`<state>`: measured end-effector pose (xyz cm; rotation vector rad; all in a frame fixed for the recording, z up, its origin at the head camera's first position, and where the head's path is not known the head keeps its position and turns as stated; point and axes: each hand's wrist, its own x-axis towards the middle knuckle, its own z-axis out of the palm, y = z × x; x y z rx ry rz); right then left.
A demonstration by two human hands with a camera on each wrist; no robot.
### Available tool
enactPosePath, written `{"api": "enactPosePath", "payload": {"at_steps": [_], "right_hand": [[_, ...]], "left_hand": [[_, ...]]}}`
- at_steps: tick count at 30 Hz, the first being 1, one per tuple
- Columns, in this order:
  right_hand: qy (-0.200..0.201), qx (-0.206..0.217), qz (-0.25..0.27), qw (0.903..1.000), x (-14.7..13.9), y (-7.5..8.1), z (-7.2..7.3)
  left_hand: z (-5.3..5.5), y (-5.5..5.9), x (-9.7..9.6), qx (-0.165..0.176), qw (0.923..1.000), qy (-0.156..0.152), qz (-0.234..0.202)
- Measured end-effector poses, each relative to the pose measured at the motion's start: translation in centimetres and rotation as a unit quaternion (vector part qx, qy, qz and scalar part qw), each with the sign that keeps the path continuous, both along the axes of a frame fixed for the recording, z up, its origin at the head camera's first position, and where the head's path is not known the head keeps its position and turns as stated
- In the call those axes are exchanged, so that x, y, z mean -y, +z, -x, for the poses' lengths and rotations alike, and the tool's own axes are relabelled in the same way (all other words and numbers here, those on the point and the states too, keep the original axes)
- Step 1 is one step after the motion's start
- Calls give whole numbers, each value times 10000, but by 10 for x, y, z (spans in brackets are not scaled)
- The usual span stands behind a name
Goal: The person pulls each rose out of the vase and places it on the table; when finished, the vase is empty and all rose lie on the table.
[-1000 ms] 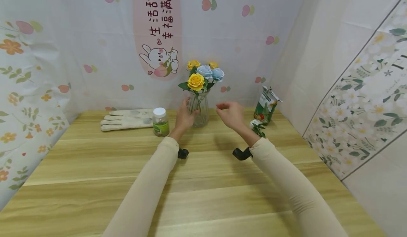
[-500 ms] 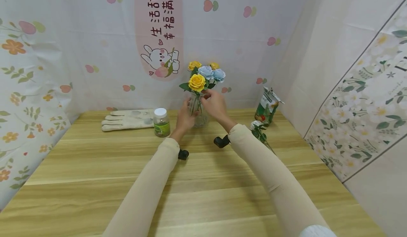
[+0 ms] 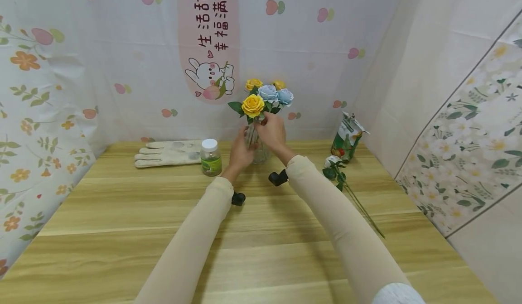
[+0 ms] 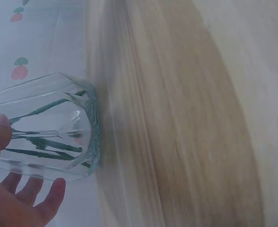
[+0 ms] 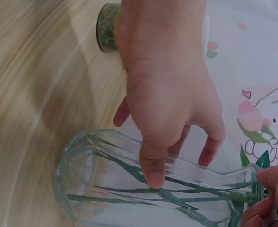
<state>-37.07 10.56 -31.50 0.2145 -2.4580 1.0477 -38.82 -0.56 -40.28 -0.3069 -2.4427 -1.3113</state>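
A clear glass vase stands by the back wall, with green stems showing through it in both wrist views. My left hand holds its left side, thumb on the near face and fingers round behind. At the rim, my right hand pinches the stem of the front yellow rose just under its bloom; the stem is mostly hidden by the fingers. Two pale blue roses and two more yellow roses rise behind it.
Left of the vase stands a white-lidded jar with a green label, beside a pale glove lying flat. To the right, a white rose lies with its long stem toward me, in front of a green-and-white bag.
My right hand has come left from beside the vase to its rim and taken the front yellow rose, which has shifted slightly left of the other blooms. My left hand stays on the vase.
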Motion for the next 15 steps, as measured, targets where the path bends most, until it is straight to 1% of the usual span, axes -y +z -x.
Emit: {"api": "enactPosePath", "payload": {"at_steps": [4, 8, 12, 15], "right_hand": [[26, 62, 192, 9998, 1, 2, 1], [243, 52, 448, 9987, -1, 3, 4], [487, -246, 564, 9969, -5, 5, 6], [609, -442, 655, 9950, -8, 6, 6]], "left_hand": [[-1, 1, 0, 89, 9999, 14, -53], [-2, 2, 0, 144, 9998, 3, -106], [-2, 1, 0, 189, 9997, -8, -137], [-1, 1, -1, 263, 9995, 45, -165]]}}
